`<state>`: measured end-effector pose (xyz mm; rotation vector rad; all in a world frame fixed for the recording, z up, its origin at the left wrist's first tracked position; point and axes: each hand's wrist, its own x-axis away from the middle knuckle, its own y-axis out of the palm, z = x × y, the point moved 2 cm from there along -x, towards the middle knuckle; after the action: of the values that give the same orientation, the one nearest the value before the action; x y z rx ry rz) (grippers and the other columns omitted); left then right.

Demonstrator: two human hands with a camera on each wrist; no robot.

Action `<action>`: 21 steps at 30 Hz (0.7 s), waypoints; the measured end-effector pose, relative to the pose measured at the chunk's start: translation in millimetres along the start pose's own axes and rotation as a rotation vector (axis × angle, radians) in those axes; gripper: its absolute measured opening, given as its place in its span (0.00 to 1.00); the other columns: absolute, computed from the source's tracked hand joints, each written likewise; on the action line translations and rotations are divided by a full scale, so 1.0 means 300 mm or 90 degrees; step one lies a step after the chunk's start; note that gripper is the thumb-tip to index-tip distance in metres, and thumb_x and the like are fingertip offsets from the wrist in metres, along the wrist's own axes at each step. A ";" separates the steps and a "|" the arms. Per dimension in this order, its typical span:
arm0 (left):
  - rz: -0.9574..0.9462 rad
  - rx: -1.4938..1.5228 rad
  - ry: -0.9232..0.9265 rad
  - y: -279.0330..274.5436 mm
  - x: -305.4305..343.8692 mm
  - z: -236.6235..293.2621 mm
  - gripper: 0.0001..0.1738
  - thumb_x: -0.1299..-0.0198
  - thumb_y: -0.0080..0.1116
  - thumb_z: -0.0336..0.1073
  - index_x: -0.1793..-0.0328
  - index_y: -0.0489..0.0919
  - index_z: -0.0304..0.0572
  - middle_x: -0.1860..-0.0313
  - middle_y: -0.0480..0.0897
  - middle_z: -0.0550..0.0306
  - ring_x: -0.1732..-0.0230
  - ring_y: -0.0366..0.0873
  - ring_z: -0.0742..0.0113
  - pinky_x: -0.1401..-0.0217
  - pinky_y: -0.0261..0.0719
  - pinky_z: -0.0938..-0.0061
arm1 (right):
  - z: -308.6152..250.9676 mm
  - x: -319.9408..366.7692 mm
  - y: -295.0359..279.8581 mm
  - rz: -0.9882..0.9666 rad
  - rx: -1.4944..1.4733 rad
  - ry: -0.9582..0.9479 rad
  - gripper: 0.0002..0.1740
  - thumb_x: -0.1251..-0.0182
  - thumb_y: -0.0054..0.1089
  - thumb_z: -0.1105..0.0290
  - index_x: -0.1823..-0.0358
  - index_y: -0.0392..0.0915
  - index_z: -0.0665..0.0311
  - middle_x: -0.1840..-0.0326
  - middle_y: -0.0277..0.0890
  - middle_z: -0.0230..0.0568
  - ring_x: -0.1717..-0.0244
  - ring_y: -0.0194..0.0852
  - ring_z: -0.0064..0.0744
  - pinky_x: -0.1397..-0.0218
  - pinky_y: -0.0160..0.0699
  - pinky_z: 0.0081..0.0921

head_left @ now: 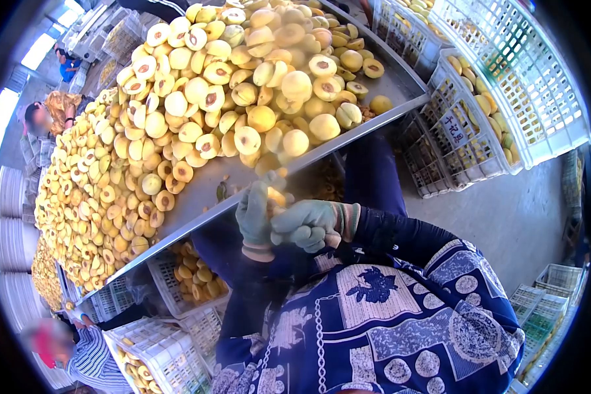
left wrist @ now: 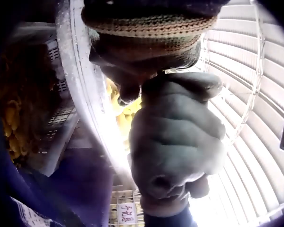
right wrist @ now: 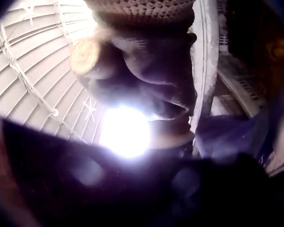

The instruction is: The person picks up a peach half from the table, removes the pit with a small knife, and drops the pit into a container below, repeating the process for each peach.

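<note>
Both hands wear grey-green knit gloves and meet just over the near edge of a metal table [head_left: 243, 176]. A yellow peach piece [head_left: 277, 196] shows between them, partly covered by the gloves. My left hand [head_left: 251, 220], fingers pointing up, grips it from the left. From the other side my right hand [head_left: 306, 223] holds it with curled fingers. In the left wrist view the knuckles of the right hand [left wrist: 180, 137] face the camera. Glare and shadow hide most of the grip in the right wrist view, where a pale round piece [right wrist: 84, 56] shows beside the glove.
Halved peaches [head_left: 177, 105] are heaped over the table. White plastic crates [head_left: 463, 141] of fruit stand at the right, with more crates [head_left: 157, 341] below the table at the left. A person in a striped shirt [head_left: 98, 361] sits lower left; others work farther back.
</note>
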<state>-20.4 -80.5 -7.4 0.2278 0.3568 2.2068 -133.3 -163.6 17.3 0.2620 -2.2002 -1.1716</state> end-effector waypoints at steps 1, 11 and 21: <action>0.021 0.013 -0.008 0.001 0.002 0.002 0.20 0.33 0.48 0.43 0.44 0.73 0.33 0.56 0.82 0.47 0.63 0.81 0.61 0.61 0.84 0.69 | 0.017 -0.009 0.003 -0.091 -0.116 -0.024 0.12 0.32 0.51 0.63 0.65 0.73 0.66 0.88 0.64 0.24 0.95 0.55 0.12 0.93 0.59 0.12; 0.073 0.142 -0.058 -0.026 -0.006 -0.067 0.23 0.36 0.53 0.48 0.42 0.71 0.39 0.59 0.81 0.48 0.70 0.82 0.60 0.71 0.83 0.73 | 0.093 -0.074 -0.029 -0.319 -0.291 -0.121 0.20 0.23 0.31 0.62 0.54 0.70 0.72 0.86 0.62 0.18 0.93 0.57 0.13 0.85 0.65 0.15; 0.281 -0.021 0.218 -0.046 0.014 0.021 0.17 0.37 0.56 0.38 0.45 0.76 0.37 0.56 0.80 0.53 0.61 0.78 0.68 0.62 0.79 0.78 | 0.091 -0.098 0.013 -0.445 -0.376 -0.217 0.20 0.24 0.35 0.58 0.57 0.72 0.68 0.88 0.63 0.18 0.94 0.59 0.15 0.88 0.66 0.18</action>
<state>-11.1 -68.1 -5.9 -0.1065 0.4924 2.6917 -126.5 -129.8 -3.6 0.6411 -1.9510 -2.3293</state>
